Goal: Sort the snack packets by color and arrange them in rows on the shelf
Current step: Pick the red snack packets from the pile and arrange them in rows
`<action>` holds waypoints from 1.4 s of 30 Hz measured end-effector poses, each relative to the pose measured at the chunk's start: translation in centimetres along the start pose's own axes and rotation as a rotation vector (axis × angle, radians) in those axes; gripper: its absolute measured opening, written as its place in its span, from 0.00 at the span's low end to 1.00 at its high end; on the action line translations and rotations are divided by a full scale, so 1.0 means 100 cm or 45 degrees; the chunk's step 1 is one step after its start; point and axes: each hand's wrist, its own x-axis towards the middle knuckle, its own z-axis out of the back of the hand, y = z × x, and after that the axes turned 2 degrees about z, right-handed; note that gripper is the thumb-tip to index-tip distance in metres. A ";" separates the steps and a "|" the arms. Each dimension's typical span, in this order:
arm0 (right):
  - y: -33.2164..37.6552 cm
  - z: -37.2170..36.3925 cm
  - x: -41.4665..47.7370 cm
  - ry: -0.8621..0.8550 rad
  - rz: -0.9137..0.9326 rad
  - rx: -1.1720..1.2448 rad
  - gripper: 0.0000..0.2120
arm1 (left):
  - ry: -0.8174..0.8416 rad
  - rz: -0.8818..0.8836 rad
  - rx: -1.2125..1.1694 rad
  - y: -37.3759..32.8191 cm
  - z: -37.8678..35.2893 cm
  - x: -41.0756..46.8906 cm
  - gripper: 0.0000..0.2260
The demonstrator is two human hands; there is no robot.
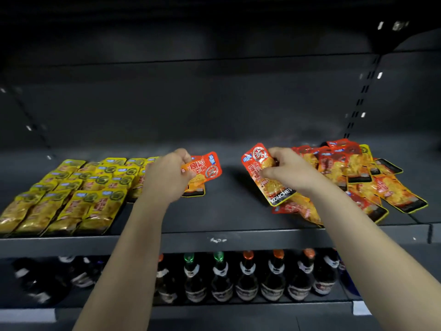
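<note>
L hand (167,173) pinched red pkt (205,170); R hand (286,169) gripped another (259,163). Best laid flat, square beside yellow rows (71,194).

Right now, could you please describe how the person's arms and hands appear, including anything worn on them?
Both forearms are bare to the bottom edge of the picture, with no sleeves visible. The left hand and right hand wear no gloves, and no watch, bracelet or ring shows on either.
</note>
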 end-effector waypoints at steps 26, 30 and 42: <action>0.050 -0.159 0.026 -0.155 -0.136 0.476 0.09 | 0.003 -0.066 0.023 0.114 0.031 -0.021 0.09; 0.041 -0.169 0.031 -0.232 -0.156 0.290 0.08 | 0.008 -0.076 0.009 0.118 0.029 -0.021 0.09; 0.029 -0.176 0.041 -0.286 -0.197 -0.020 0.12 | -0.057 -0.041 -0.003 0.121 0.032 -0.024 0.11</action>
